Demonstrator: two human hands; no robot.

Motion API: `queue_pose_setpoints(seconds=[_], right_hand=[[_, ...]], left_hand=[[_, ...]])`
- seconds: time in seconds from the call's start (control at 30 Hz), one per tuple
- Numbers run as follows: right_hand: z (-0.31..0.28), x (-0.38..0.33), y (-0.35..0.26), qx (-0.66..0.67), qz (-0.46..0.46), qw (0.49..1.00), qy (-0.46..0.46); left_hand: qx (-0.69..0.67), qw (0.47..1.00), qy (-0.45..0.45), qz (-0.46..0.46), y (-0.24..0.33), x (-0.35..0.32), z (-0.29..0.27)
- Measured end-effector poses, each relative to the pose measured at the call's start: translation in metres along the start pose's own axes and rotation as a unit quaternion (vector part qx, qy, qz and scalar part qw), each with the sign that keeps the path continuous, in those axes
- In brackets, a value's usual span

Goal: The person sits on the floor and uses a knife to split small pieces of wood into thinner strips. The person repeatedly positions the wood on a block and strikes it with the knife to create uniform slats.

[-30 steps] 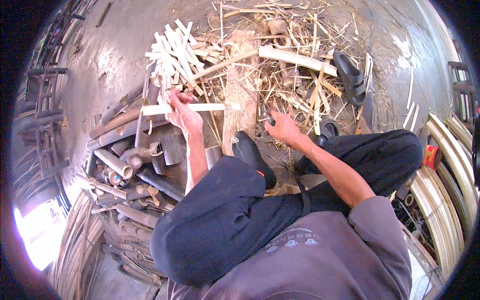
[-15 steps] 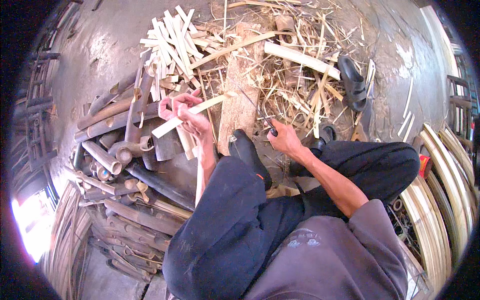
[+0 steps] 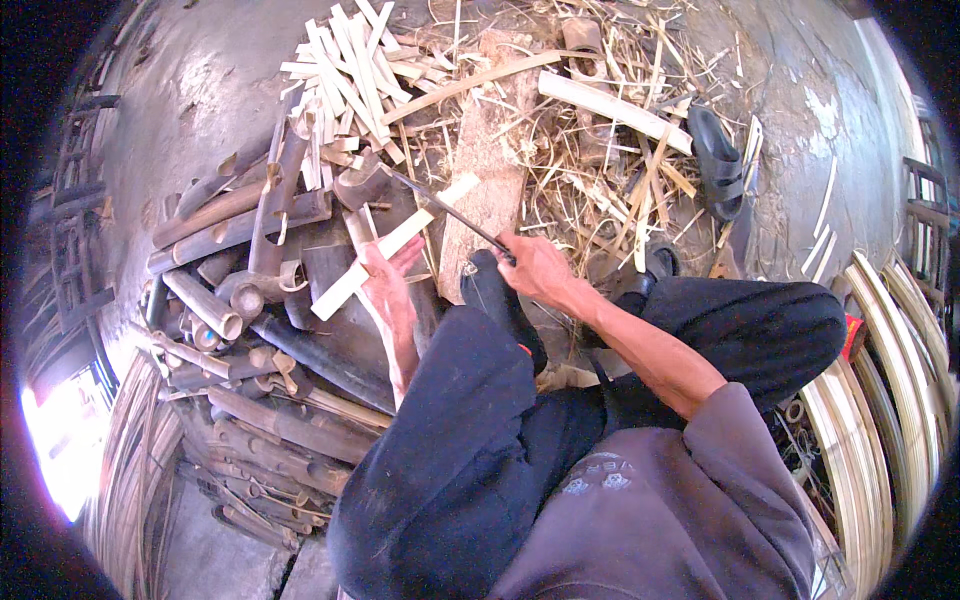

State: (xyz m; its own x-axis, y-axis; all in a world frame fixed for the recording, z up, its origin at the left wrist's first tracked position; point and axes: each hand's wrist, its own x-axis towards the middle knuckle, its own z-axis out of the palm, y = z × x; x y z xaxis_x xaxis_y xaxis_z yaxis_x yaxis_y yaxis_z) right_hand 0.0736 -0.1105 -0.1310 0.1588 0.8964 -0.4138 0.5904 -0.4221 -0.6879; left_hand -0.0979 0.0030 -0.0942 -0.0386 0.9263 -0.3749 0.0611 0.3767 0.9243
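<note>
A pale flat bamboo strip [image 3: 400, 240] lies slantwise across my left hand [image 3: 392, 300], pinched at the thumb with the other fingers partly stretched out. My right hand [image 3: 540, 272] is wrapped round the dark handle of a long thin knife [image 3: 462, 218]. Its blade crosses the strip near the far end, seemingly touching it. Just beyond the hands, a worn wooden board [image 3: 485, 150] runs away from my foot in a dark shoe [image 3: 490, 290].
Cut bamboo strips [image 3: 345, 75] form a pile at the far left. Shavings [image 3: 590, 190] litter the floor right of the board, near a black sandal [image 3: 715, 160]. Bamboo tubes [image 3: 235, 245] are heaped at left; long split bamboo [image 3: 850, 440] lies at right.
My right hand has moved left, bringing the knife blade over the strip. My left hand has lowered slightly and its curled fingers have straightened, still with the strip.
</note>
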Motion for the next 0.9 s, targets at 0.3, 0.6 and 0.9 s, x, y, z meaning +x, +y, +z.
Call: queue_pose_setpoints(seconds=[0.3, 0.6, 0.9], right_hand=[[0.010, -0.005, 0.012, 0.005, -0.023, 0.999, 0.023], [0.015, -0.014, 0.047, -0.020, -0.035, 0.998, 0.050], [0.003, 0.010, 0.067, -0.005, 0.080, 0.996, 0.050]], left_hand=[[-0.037, 0.999, 0.000, 0.016, -0.018, 0.006, -0.002], [-0.009, 1.000, -0.014, 0.006, -0.016, 0.000, 0.010], [-0.008, 0.998, -0.034, 0.043, -0.021, 0.013, 0.015]])
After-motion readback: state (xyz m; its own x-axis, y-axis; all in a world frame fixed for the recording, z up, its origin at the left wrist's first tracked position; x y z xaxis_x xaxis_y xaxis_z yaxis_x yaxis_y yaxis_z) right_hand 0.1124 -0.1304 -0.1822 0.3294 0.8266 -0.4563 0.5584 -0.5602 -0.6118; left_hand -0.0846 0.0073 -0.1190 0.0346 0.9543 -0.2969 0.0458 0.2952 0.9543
